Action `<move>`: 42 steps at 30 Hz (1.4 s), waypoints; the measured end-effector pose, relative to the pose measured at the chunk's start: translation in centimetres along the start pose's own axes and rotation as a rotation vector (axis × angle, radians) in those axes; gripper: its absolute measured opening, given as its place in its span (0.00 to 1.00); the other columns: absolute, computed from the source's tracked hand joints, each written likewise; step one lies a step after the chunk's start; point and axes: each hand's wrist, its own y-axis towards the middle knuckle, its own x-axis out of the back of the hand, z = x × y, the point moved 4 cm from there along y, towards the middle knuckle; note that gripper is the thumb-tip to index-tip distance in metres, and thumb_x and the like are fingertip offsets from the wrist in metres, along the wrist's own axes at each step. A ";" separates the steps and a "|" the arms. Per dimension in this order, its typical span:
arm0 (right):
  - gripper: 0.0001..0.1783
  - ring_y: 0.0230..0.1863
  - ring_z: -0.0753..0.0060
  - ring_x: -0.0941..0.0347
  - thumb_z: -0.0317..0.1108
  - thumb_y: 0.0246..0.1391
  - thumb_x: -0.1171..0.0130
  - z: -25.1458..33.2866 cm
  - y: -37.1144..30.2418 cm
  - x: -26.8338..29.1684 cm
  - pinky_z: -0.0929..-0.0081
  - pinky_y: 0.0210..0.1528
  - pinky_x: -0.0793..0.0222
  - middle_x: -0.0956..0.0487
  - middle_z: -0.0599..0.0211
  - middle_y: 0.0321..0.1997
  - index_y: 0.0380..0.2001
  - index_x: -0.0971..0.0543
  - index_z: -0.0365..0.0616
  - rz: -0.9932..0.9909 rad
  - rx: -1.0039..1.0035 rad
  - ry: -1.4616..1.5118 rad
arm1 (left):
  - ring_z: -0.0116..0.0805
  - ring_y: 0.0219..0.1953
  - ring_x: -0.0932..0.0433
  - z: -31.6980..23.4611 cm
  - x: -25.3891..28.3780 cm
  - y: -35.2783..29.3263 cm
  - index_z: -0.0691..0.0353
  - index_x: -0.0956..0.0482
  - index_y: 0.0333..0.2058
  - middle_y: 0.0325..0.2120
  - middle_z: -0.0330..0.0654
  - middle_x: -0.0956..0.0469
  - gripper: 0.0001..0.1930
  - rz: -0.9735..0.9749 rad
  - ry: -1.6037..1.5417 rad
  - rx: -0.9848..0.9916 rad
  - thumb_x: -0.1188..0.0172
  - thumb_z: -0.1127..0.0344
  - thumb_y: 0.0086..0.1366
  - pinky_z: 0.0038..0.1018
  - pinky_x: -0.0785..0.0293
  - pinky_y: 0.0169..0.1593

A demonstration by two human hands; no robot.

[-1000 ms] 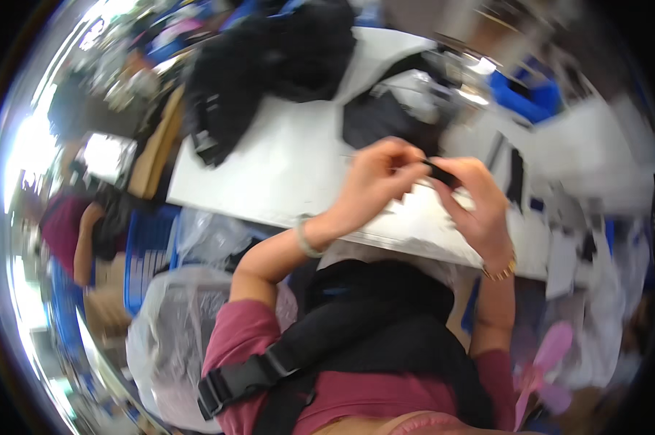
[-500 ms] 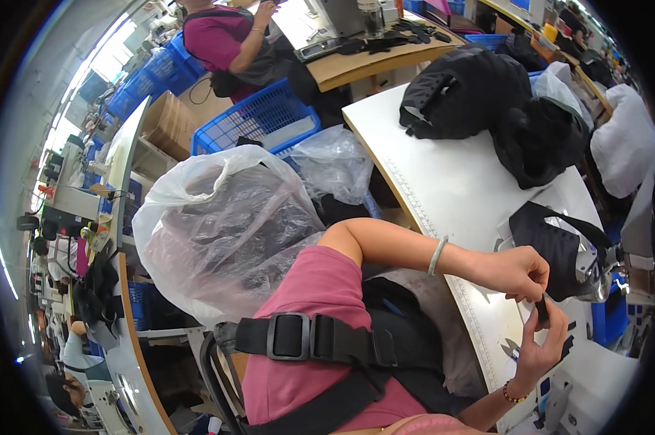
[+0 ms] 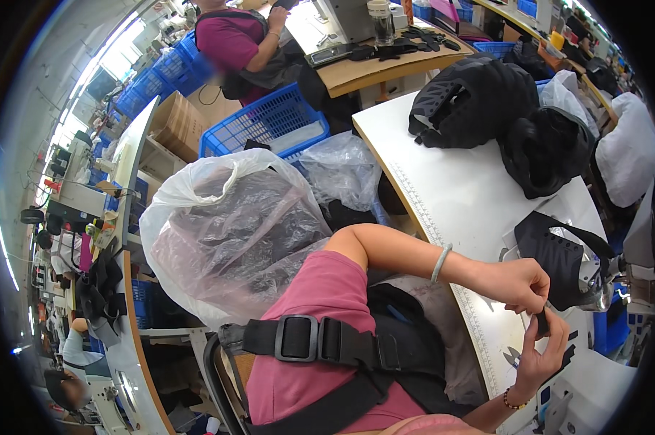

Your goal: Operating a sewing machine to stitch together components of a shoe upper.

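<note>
My left hand (image 3: 519, 284), with a pale green bangle at its wrist, pinches the upper end of a small black strip (image 3: 542, 323). Just below it, my right hand (image 3: 543, 355), wearing a beaded bracelet, has the strip's other end between thumb and fingers. Most of the strip is hidden by the fingers. Beyond the hands, a black fabric piece with eyelets (image 3: 552, 254), like a shoe upper, lies against the metal parts of a sewing machine (image 3: 595, 279). Thread snips (image 3: 512, 357) rest on the white table beside my right hand, and short black strips (image 3: 570, 351) lie past it.
Piles of black sewn pieces (image 3: 472, 101) cover the far part of the white table (image 3: 407, 152). A large plastic bag of dark goods (image 3: 233, 225) and a blue crate (image 3: 269, 119) stand to the left. Another person (image 3: 233, 47) is at a wooden-edged table behind.
The whole view has shifted slightly, and the scene sits a little lower and further right. Both hands stay together on the black strip, and less of it shows now.
</note>
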 end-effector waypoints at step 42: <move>0.14 0.29 0.67 0.31 0.19 0.45 0.35 0.2 0.0 0.5 0.77 0.26 0.34 0.26 0.59 0.32 0.37 0.25 0.33 -0.035 -0.004 0.066 | 0.20 0.15 0.32 -0.4 -0.4 -0.2 0.66 0.27 0.25 0.15 0.36 0.28 0.07 0.083 -0.041 0.070 0.41 0.69 0.55 0.18 0.40 0.17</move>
